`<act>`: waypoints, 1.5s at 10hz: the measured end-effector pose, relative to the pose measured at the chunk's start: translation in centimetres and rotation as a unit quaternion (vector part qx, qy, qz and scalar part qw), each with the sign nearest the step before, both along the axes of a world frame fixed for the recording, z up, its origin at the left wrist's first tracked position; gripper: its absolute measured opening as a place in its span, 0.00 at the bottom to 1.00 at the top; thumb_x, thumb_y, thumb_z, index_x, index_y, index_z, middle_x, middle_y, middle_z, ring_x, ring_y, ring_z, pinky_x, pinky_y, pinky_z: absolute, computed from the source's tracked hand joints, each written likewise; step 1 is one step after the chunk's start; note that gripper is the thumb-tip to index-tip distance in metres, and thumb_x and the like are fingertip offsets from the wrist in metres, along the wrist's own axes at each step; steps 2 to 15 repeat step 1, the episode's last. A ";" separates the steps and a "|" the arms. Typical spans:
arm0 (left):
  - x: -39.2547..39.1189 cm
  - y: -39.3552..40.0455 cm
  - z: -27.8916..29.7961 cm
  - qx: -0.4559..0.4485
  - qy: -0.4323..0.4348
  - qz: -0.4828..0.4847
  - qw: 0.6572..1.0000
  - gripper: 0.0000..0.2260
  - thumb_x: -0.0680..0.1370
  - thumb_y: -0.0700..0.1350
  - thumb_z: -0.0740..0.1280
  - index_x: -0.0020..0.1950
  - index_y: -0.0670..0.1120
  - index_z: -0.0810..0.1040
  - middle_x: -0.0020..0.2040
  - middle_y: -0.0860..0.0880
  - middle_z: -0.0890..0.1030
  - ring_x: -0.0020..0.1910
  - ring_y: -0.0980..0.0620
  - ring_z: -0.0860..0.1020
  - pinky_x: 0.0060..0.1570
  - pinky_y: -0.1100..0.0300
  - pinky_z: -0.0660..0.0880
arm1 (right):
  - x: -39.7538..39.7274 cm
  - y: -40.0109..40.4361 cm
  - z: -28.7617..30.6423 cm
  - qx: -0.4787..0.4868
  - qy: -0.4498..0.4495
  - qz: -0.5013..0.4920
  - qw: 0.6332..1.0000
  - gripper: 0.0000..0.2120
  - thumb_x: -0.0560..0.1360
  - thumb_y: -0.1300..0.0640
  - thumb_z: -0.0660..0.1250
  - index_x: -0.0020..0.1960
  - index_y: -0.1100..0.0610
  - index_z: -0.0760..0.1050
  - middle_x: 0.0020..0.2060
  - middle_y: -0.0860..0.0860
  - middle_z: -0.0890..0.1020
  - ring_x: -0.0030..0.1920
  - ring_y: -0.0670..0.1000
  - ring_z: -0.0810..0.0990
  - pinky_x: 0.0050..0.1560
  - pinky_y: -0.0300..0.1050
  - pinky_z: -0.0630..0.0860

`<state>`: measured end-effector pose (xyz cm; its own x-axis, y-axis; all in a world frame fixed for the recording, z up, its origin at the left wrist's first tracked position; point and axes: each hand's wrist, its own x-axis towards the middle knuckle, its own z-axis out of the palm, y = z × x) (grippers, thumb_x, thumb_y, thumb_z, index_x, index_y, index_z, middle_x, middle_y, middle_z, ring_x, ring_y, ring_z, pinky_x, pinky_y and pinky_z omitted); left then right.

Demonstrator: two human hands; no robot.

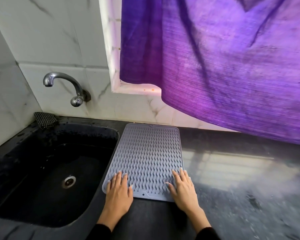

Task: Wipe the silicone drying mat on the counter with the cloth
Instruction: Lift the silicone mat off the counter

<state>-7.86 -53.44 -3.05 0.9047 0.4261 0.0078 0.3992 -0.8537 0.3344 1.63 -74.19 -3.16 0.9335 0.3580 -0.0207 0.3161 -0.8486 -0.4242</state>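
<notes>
Head view: both hands are lying flat on the near end of the silicone drying mat, holding nothing.

Left hand [118,191] and right hand [183,188] are pressing with straight fingers on the mat's [145,153] near corners; its long axis is running away toward the tiled wall, beside the sink [47,170]. A checked cloth [45,120] is sitting at the sink's far left corner, well apart and nearer the left hand; a purple towel [232,66] is hanging upper right.

Grey silicone drying mat [146,158] w/ wavy ridges lies flat on dark counter [232,170], just beside sink.
</notes>
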 end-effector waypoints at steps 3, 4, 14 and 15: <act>-0.4 -1.7 0.8 0.004 -0.034 -0.001 0.999 0.25 0.80 0.52 0.49 0.75 0.43 0.54 0.76 0.44 0.55 0.76 0.49 0.52 0.73 0.52 0.46 | -1.0 -0.9 0.6 0.049 -0.038 -0.042 0.997 0.54 0.61 0.24 0.27 0.73 0.52 0.61 0.75 0.56 0.57 0.76 0.54 0.54 0.74 0.47 0.50; -0.4 -1.7 0.8 0.004 -0.034 -0.001 0.999 0.25 0.80 0.52 0.49 0.75 0.43 0.54 0.76 0.44 0.55 0.76 0.49 0.52 0.73 0.52 0.46 | -1.0 -0.9 0.6 0.049 -0.038 -0.042 0.997 0.54 0.61 0.24 0.27 0.73 0.52 0.61 0.75 0.56 0.57 0.76 0.54 0.54 0.74 0.47 0.50; -0.4 -1.7 0.8 0.004 -0.034 -0.001 0.999 0.25 0.80 0.52 0.49 0.75 0.43 0.54 0.76 0.44 0.55 0.76 0.49 0.52 0.73 0.52 0.46 | -1.0 -0.9 0.6 0.049 -0.038 -0.042 0.997 0.54 0.61 0.24 0.27 0.73 0.52 0.61 0.75 0.56 0.57 0.76 0.54 0.54 0.74 0.47 0.50; -0.4 -1.7 0.8 0.004 -0.034 -0.001 0.999 0.25 0.80 0.52 0.49 0.75 0.43 0.54 0.76 0.44 0.55 0.76 0.49 0.52 0.73 0.52 0.46 | -1.0 -0.9 0.6 0.049 -0.038 -0.042 0.997 0.54 0.61 0.24 0.27 0.73 0.52 0.61 0.75 0.56 0.57 0.76 0.54 0.54 0.74 0.47 0.50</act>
